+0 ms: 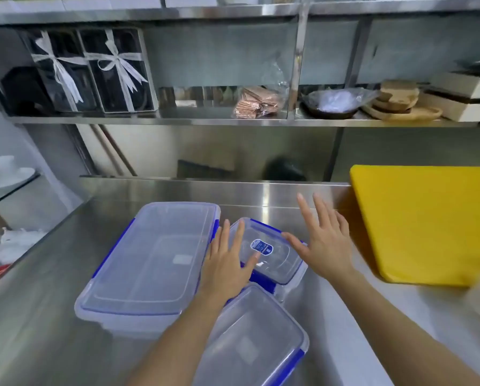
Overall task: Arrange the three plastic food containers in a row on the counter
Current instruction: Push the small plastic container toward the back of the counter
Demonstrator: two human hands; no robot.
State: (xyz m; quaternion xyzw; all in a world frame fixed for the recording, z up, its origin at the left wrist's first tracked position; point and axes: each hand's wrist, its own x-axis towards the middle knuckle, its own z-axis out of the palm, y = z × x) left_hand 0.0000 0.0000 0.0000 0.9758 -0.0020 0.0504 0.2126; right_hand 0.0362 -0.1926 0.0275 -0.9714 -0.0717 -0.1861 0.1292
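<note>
Three clear plastic containers with blue clips stand close together on the steel counter [52, 316]. The large container [147, 263] is on the left. The small container [272, 254], with a blue sticker on its lid, sits behind the medium container [255, 338], which is nearest me. My left hand [227, 260] lies flat with fingers spread, over the small container's left edge and touching its lid. My right hand [325, 240] is open with fingers apart at the small container's right side, thumb at its rim. Neither hand grips anything.
A yellow cutting board [425, 224] lies on the counter to the right. A steel shelf [177, 119] above the counter's back holds ribboned black boxes [94, 71], a packet of brown wafers [256, 103], a wrapped pan and wooden boards. A glass shelf with white dishes [4, 171] stands at left.
</note>
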